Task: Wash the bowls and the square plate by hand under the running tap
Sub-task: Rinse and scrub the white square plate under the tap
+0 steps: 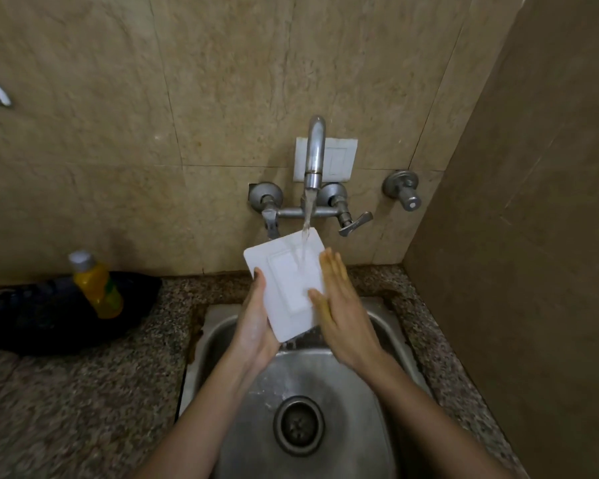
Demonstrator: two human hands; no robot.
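On the speckled counter (66,392) at the left: a yellow bottle (96,286), upright, overlapping a black pan (49,316). Next, over the steel sink (388,326): the left hand (256,326), gripping the left edge of the square plate (287,288), fingers curled beneath it, thumb on the rim. Held tilted above the basin, white, just below the tap (314,150). Struck near its middle by the running water (306,219). At the plate's right edge: the right hand (343,312), fingers straight and pressed together, thumb laid flat on the plate's face. Lower down, the drain (298,425), wet.
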